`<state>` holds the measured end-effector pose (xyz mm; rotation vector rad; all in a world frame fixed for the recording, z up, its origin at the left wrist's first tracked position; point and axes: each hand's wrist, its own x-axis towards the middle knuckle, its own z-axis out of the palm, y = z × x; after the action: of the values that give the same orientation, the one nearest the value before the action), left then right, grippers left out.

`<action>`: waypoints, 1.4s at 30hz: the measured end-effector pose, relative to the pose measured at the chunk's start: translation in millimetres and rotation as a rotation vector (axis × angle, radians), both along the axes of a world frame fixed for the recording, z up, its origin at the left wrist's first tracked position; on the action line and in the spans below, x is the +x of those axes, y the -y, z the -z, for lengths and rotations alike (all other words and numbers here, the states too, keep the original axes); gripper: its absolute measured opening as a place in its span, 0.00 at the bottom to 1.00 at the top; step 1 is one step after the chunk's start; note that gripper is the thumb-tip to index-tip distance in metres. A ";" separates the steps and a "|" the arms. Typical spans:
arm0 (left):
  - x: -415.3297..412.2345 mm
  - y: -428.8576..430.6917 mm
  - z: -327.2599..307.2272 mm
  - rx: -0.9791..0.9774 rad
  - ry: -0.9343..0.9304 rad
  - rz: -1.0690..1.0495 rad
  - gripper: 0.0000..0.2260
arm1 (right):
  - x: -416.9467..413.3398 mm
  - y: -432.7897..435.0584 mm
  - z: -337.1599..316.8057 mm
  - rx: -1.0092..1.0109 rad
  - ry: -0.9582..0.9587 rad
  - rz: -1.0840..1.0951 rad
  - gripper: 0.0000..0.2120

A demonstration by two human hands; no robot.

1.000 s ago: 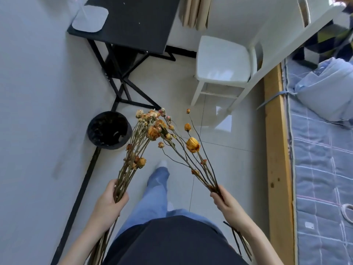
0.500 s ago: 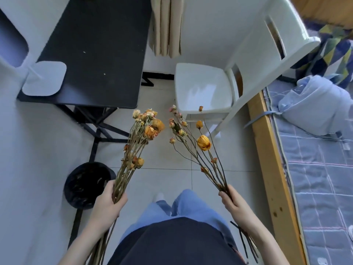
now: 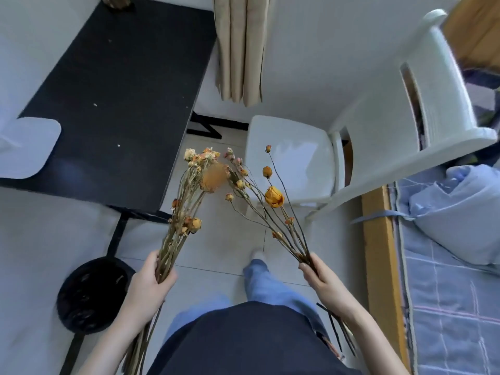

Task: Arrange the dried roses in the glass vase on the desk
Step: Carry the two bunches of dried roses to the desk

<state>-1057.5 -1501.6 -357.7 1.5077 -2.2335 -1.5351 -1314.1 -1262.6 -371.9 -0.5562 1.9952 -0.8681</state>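
My left hand (image 3: 147,286) grips a tight bunch of dried roses (image 3: 189,201) by the stems, pale and orange heads pointing up toward the desk's corner. In my right hand (image 3: 323,284) is a looser bunch of dried roses (image 3: 273,197), its thin dark stems fanning out, one large yellow-orange bloom in the middle. The two bunches almost touch at their tops. The black desk (image 3: 116,104) stands ahead on the left. At its far edge the base of something tan (image 3: 117,1) shows, cut off by the frame. No glass vase can be made out.
A white flat object (image 3: 25,147) lies on the desk's near left corner. A black round bin (image 3: 92,296) sits on the floor by my left hand. A white chair (image 3: 292,161) stands ahead right, beige curtains (image 3: 239,47) behind, a bed with blue bedding (image 3: 446,266) along the right.
The view has advanced toward the desk and chair; the desk now fills more of the upper left and the bin has slid down. Both hands still hold their bunches in the same grip.
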 end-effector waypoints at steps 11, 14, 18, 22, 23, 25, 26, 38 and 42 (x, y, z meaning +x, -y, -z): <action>-83.9 29.5 -31.8 -0.080 -0.036 -0.188 0.13 | -129.0 75.1 -23.0 -0.028 0.022 -0.152 0.07; -95.5 40.9 -34.7 -0.075 -0.068 -0.239 0.12 | -143.7 103.0 -23.2 -0.051 0.050 -0.183 0.07; -107.6 71.1 -33.0 -0.049 -0.099 -0.274 0.12 | -157.1 149.2 -25.1 -0.087 0.068 -0.227 0.06; -115.0 115.2 -30.5 -0.066 -0.138 -0.297 0.12 | -165.9 200.4 -26.2 -0.076 0.057 -0.222 0.06; -116.4 126.0 -30.0 -0.073 -0.142 -0.303 0.12 | -167.3 212.7 -26.4 -0.062 0.053 -0.223 0.06; -117.6 145.6 -29.0 -0.088 -0.143 -0.318 0.12 | -169.0 236.3 -28.6 -0.052 0.058 -0.226 0.06; -117.7 155.0 -29.1 -0.094 -0.142 -0.328 0.12 | -169.2 248.2 -29.8 -0.063 0.064 -0.225 0.06; -108.8 225.1 -27.9 -0.074 -0.086 -0.485 0.08 | -181.5 375.1 -42.8 -0.053 -0.028 -0.458 0.10; -111.5 243.6 -25.3 -0.073 -0.075 -0.577 0.09 | -190.6 420.8 -44.7 -0.074 -0.031 -0.526 0.09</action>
<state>-1169.0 -1745.2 -332.3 1.8158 -1.5849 -1.2827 -1504.7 -1683.3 -327.1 -1.0807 1.7223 -0.6071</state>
